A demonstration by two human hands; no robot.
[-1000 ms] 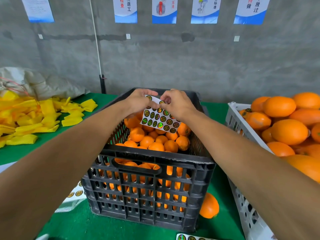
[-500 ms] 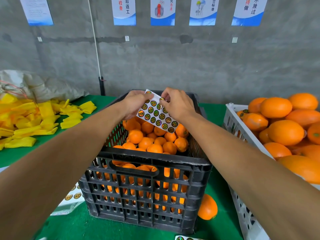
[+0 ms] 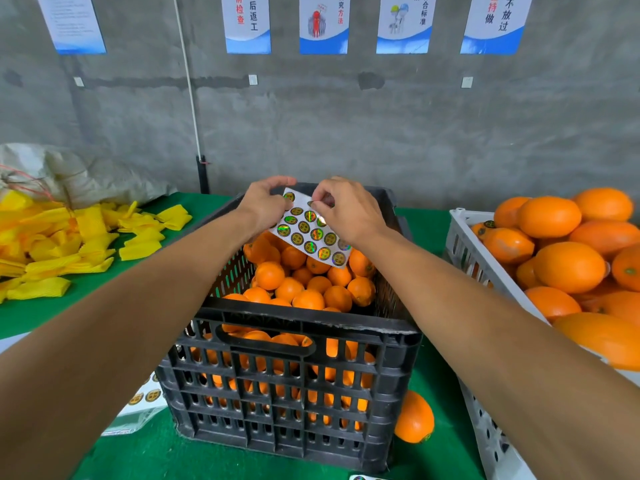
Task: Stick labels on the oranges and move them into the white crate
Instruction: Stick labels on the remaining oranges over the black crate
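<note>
A sheet of round holographic labels [image 3: 311,233] hangs over the black crate [image 3: 298,386], which is filled with oranges [image 3: 304,289]. My left hand [image 3: 263,206] grips the sheet's upper left edge. My right hand [image 3: 346,209] pinches a label at the sheet's top, fingers and thumb together. The white crate [image 3: 467,247] stands on the right, heaped with large oranges [image 3: 568,268]; one of them near its back left shows a label.
One orange [image 3: 414,420] lies on the green table between the two crates. Yellow foam nets [image 3: 69,240] are piled at the left beside a grey sack [image 3: 79,174]. Another label sheet [image 3: 145,400] lies left of the black crate. A grey wall with posters stands behind.
Both hands have lifted the label sheet a little, and it now tilts down to the right. My right fingers have closed on a label at its top.
</note>
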